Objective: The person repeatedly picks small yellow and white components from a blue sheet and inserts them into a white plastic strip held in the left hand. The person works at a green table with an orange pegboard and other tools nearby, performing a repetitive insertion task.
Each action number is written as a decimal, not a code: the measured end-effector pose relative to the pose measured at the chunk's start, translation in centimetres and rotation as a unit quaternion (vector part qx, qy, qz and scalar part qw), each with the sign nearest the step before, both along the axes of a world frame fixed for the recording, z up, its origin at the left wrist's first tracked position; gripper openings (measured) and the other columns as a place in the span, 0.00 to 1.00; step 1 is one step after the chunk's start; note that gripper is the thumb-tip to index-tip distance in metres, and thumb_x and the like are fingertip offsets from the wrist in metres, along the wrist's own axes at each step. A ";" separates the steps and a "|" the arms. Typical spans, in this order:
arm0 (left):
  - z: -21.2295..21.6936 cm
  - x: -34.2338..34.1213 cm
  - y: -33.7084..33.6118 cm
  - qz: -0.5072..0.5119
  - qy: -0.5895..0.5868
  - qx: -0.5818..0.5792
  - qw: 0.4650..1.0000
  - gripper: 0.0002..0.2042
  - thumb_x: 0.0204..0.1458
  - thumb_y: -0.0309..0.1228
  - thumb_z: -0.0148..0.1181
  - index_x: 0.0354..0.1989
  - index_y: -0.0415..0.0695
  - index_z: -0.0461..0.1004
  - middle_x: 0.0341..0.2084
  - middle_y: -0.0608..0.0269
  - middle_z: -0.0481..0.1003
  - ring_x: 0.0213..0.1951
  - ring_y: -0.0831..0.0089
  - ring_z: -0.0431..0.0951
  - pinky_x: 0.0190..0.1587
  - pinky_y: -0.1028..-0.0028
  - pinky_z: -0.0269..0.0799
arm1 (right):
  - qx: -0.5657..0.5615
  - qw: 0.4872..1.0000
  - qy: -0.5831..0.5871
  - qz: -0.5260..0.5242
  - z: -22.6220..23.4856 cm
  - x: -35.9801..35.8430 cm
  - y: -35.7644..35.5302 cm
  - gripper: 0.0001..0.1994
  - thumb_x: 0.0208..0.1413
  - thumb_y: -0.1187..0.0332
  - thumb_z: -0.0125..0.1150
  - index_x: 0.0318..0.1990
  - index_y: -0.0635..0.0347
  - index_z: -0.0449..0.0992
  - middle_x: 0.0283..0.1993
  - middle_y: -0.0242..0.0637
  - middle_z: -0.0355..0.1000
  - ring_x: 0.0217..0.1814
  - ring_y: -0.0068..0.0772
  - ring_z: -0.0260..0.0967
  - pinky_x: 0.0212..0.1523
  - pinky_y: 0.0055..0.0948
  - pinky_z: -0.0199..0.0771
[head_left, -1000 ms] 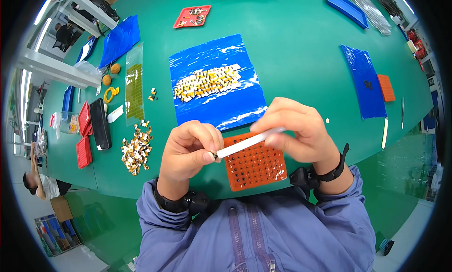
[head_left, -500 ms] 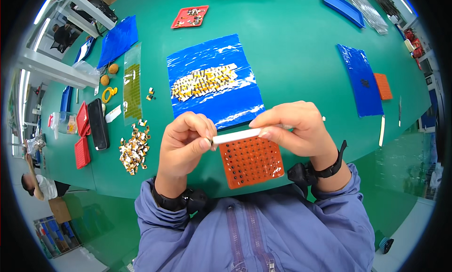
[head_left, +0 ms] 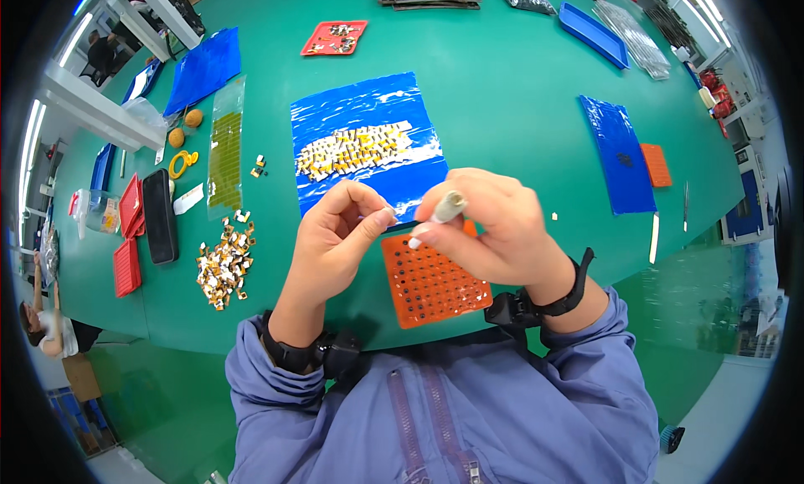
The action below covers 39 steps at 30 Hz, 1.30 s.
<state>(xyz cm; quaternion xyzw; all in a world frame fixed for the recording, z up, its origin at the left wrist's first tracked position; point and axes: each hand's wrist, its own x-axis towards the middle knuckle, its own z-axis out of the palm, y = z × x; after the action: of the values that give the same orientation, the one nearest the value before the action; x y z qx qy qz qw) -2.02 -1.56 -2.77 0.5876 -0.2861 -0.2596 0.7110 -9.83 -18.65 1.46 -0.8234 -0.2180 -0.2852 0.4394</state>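
My right hand (head_left: 490,224) is closed round a white pen-like stick (head_left: 450,206), its beige blunt end up and a white tip showing below the thumb. To its left, my left hand (head_left: 347,237) pinches thumb and forefinger together; a small pale bit may be between them, too small to name. Both hands hover above the near edge of a blue sheet (head_left: 360,103) that carries rows of small white-and-yellow parts (head_left: 356,149). Just below the right hand lies an orange tray (head_left: 435,287) with a grid of dark round holes or studs.
Loose white-and-brown parts (head_left: 224,262) lie in a heap left of my left arm. Further left are a black case (head_left: 159,216), red trays (head_left: 126,266) and a film strip (head_left: 224,153). A red tray (head_left: 333,38) stands beyond; another blue sheet (head_left: 618,153) lies right.
My hands have drawn apart slightly. The stick has swung from lying level between both hands to pointing up in my right hand, away from the left. The whole view has shifted slightly.
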 end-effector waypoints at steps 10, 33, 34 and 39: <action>0.0 -0.1 0.0 -0.019 0.007 -0.002 1.000 0.02 0.51 0.22 0.51 0.29 0.39 0.65 0.23 0.68 0.67 0.28 0.83 0.70 0.30 0.82 0.66 | -0.022 1.000 -0.008 0.000 -0.9 0.7 0.8 0.08 0.43 0.71 0.62 0.27 0.63 0.69 0.20 0.35 0.65 0.19 0.31 0.64 0.20 0.26 0.65; 2.0 3.7 8.4 0.172 -0.441 0.512 0.717 0.05 0.41 0.26 0.59 0.27 0.41 0.73 0.23 0.57 0.72 0.27 0.64 0.72 0.31 0.71 0.67 | 0.540 0.835 0.104 0.003 -3.7 1.0 -5.0 0.05 0.50 0.71 0.56 0.29 0.63 0.72 0.20 0.26 0.64 0.19 0.12 0.57 0.20 0.12 0.56; 2.4 3.9 7.6 0.153 -0.474 0.519 0.695 0.05 0.40 0.27 0.59 0.27 0.41 0.74 0.24 0.57 0.72 0.28 0.63 0.72 0.32 0.70 0.67 | 0.539 0.836 0.105 -0.002 -3.6 0.9 -4.9 0.05 0.50 0.70 0.56 0.29 0.62 0.72 0.20 0.25 0.64 0.19 0.12 0.56 0.20 0.12 0.55; 2.5 5.6 -0.2 0.013 -0.464 0.404 0.789 0.07 0.40 0.30 0.60 0.27 0.43 0.74 0.24 0.58 0.70 0.30 0.62 0.71 0.34 0.67 0.65 | 0.512 0.853 0.102 -0.025 -3.4 0.5 -4.7 0.06 0.50 0.70 0.54 0.28 0.63 0.72 0.17 0.27 0.63 0.18 0.14 0.57 0.20 0.13 0.56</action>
<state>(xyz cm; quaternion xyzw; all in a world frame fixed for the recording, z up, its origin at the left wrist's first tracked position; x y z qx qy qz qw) 3.62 -1.76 -0.26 0.8744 -0.4430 -0.0387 0.1943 -9.32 -23.32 -1.95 -0.5119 0.0251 -0.2816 0.8112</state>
